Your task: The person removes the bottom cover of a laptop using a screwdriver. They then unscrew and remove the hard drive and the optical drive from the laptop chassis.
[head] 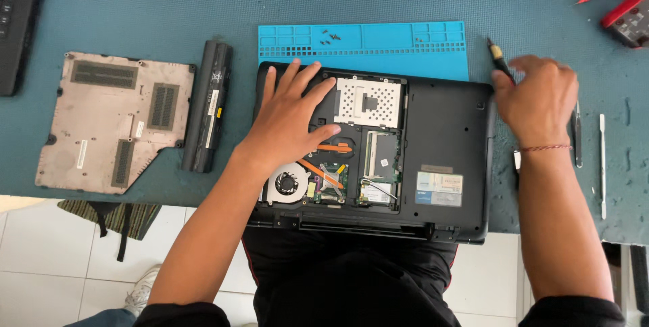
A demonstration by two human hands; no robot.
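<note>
Upside-down black laptop (443,144) on the counter (135,22), bottom cover off, fan and boards exposed. Left hand (292,119) lies flat, fingers spread, on the laptop's open bay. Right hand (534,100) at the laptop's right edge, closed around a screwdriver (499,58). Blue silicone mat (405,46) just behind the laptop, small screws on it. Black battery (208,105) just left of the laptop; removed cover panel (108,121) further left.

Batt. (208,104) betw. cover (108,121), laptop (443,137)
</note>
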